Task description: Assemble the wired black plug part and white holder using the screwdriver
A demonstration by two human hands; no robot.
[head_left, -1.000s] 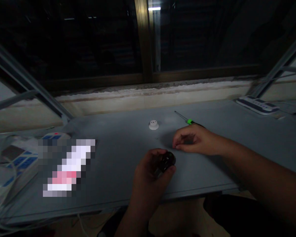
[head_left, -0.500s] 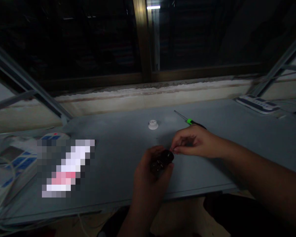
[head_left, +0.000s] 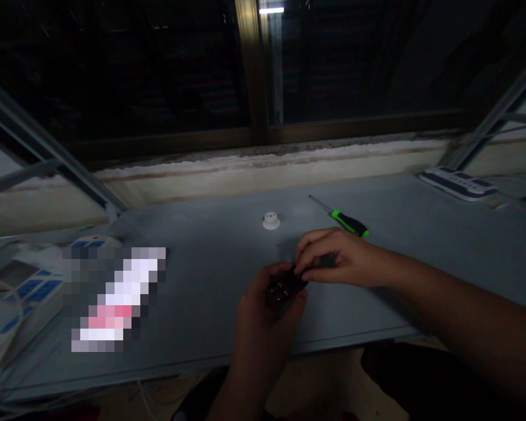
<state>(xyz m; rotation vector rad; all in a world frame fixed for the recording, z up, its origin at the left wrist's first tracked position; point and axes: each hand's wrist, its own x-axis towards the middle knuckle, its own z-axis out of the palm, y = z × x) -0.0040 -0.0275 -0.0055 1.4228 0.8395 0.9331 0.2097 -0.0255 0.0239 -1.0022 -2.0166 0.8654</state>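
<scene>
My left hand [head_left: 263, 316] is closed around a small dark object [head_left: 281, 290] with shiny metal bits on its upper face; much of it is hidden by the fingers. My right hand [head_left: 333, 254] pinches at the object's far right end, and what lies between its fingertips is too small and dark to make out. Past the hands, a round white plastic piece [head_left: 271, 221] with small holes on top stands on the grey table [head_left: 201, 280]. A tiny thin thing [head_left: 277, 245] lies just in front of it. Beyond my right hand rests a green and black screwdriver [head_left: 349, 224].
To the left are a blurred-out bright-screened item [head_left: 127, 298] and white power strips [head_left: 39, 292] with blue sockets and loose cables. Another power strip [head_left: 458, 184] lies at the back right. Slanted metal frame bars [head_left: 48, 146] rise at both sides before a dark window.
My right hand has moved slightly left and down, bringing its pinched fingertips onto the dark object's end. The screwdriver's handle now shows fully. My left hand stays nearly still.
</scene>
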